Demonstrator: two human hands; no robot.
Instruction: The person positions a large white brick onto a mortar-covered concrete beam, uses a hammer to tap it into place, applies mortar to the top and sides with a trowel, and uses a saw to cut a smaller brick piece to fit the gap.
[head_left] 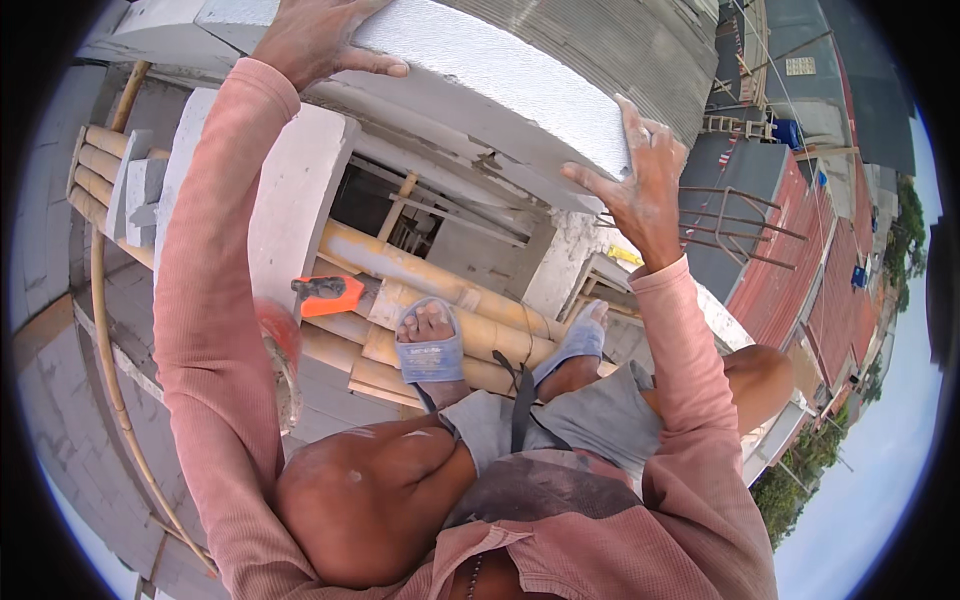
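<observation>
Along the top runs a long white block (500, 75). My left hand (330, 50) grips its left portion, thumb extended along the near edge. My right hand (645, 185) grips the block's right end, fingertips over the edge and thumb along the near side. Below my left hand, beside my forearm, stands another pale block (295, 190). An orange-handled tool (330, 292) lies between that block and my feet, near a red bucket (280, 335) partly hidden by my arm.
My sandalled feet rest on bamboo poles (410, 265) over a dark opening (365, 200). Smaller blocks (145, 190) sit on poles at left. Bent rebar (750, 232) juts out at right, above red roofs (780, 280) far below. A bamboo pole (105, 370) runs down the left.
</observation>
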